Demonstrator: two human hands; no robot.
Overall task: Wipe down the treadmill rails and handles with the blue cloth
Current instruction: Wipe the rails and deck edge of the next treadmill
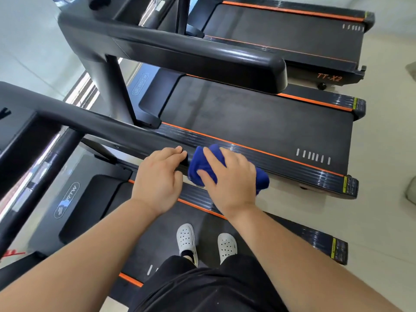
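I stand on a black treadmill whose right handrail [101,127] runs from the upper left toward the centre. My left hand [159,176] rests on the rail near its end, fingers curled over the top. My right hand [229,179] presses a bunched blue cloth [202,161] over the very end of that rail, palm down and fingers spread across it. The rail tip is hidden under the cloth and hand.
A second treadmill with an orange-striped deck [258,122] lies just beyond the rail, and its own handrail [202,52] crosses above. A third treadmill [292,23] sits at the top. My white clogs [186,242] stand on the belt; pale floor tiles [387,154] are on the right.
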